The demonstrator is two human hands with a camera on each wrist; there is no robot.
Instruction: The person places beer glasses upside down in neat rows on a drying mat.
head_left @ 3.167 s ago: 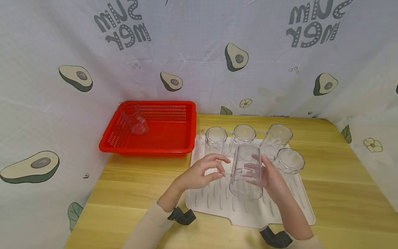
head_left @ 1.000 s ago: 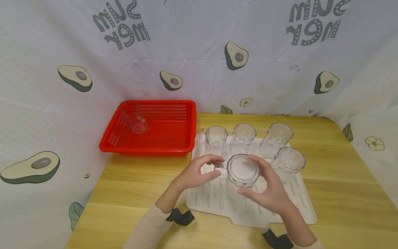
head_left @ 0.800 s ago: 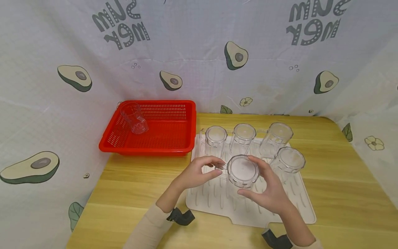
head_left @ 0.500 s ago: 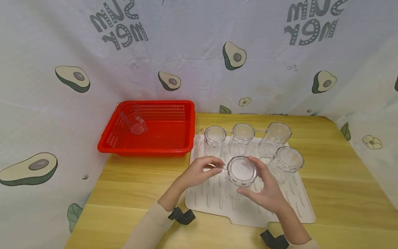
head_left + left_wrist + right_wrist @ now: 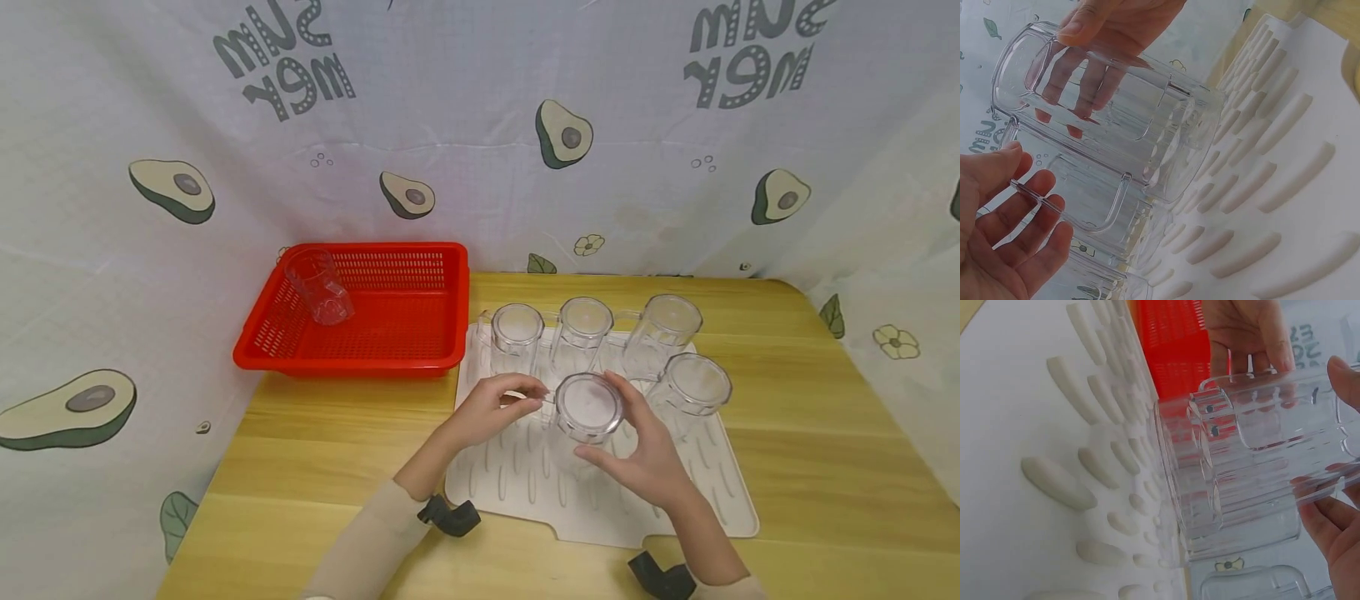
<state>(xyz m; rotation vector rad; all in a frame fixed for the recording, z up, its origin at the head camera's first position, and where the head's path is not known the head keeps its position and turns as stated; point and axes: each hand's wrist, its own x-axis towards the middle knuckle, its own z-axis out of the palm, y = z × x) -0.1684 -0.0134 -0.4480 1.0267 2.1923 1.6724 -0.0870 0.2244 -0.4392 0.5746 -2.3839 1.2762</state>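
A clear mug [image 5: 588, 406] is upside down over the front-middle part of the white ridged drying mat [image 5: 525, 483], its base facing up. My right hand [image 5: 647, 457] grips it by the base end, thumb on the near side and fingers behind. On the other side, my left hand [image 5: 497, 408] pinches the mug's handle [image 5: 1110, 209], which points left. The left wrist view shows the mug's rim [image 5: 1200, 153] right at the mat's ridges. Several other clear mugs, such as one at the back left [image 5: 517, 337], stand upside down behind and to the right.
A red slotted basket [image 5: 352, 364] stands at the back left of the wooden table [image 5: 330, 458], with another clear mug [image 5: 322, 292] leaning inside. A patterned cloth [image 5: 465, 108] hangs behind and along the sides. One inverted mug [image 5: 697, 383] stands just right of my right hand.
The held mug has gone from tilted, mouth toward me, to mouth down at the mat. My right hand has shifted to its base end, and my left fingers have come together on its handle.
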